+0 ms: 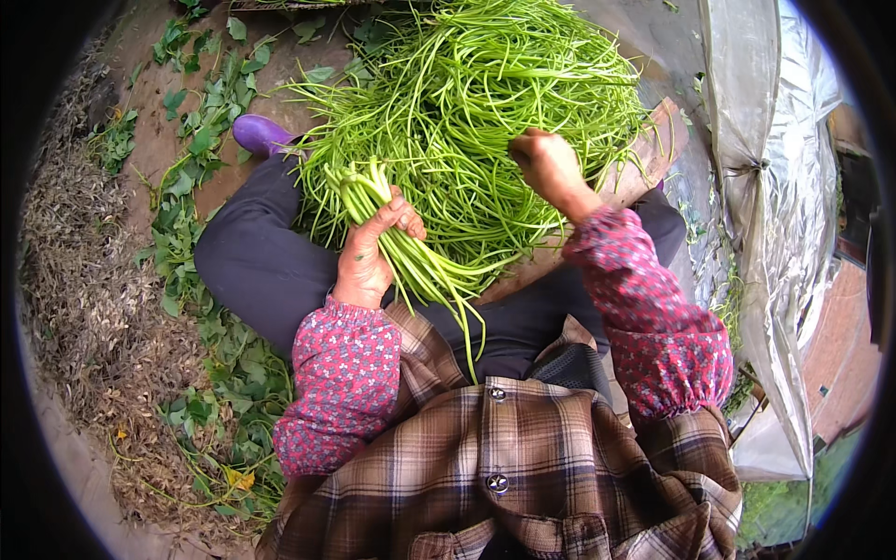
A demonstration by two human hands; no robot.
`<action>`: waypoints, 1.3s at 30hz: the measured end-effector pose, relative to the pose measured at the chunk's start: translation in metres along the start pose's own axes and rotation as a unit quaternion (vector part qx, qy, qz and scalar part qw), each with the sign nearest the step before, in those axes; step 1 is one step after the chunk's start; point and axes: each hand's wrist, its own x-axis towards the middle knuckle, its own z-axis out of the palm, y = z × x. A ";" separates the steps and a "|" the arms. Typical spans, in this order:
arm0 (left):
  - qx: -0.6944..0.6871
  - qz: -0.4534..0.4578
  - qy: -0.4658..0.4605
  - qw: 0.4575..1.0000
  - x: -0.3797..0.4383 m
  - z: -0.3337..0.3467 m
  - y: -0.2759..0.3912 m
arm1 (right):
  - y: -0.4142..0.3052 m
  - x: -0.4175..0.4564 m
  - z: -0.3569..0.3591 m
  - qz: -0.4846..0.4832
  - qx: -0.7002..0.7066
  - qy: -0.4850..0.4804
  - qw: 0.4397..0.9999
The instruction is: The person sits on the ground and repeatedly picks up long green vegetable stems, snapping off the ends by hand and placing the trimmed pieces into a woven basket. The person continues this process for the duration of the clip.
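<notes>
My left hand [374,248] is wrapped around a bundle of long green leaf stalks [427,262]. The thicker ends stick up above my thumb, and the thin tails hang down toward my lap. A large heap of similar loose green stalks [483,105] lies between my legs. At the heap's right side is my right hand [549,168], its fingers curled downward against the stalks. The fingertips are turned away, so whether they pinch a stalk is hidden. Patterned pink sleeve covers [343,378] reach to both wrists.
Green leafy vines [199,147] trail along the ground at the left, beside dry brown plant litter [105,294]. A wooden board [654,143] runs under the heap's right edge. Plastic sheeting [759,210] hangs at the right. My purple boot [259,134] rests left of the heap.
</notes>
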 end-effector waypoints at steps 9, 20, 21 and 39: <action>-0.044 0.014 0.028 0.999 0.000 -0.004 -0.001 | 0.017 0.020 0.037 -0.055 -0.185 0.049 0.980; -0.028 0.026 0.039 0.999 0.000 -0.002 -0.002 | -0.025 0.007 -0.104 0.046 0.252 -0.084 0.963; -0.026 0.025 0.040 0.999 0.000 -0.001 -0.001 | -0.028 0.006 -0.108 0.053 0.260 -0.097 0.959; 0.046 0.043 0.068 0.996 -0.003 0.021 0.004 | -0.106 -0.039 -0.024 -0.086 0.168 -0.066 0.980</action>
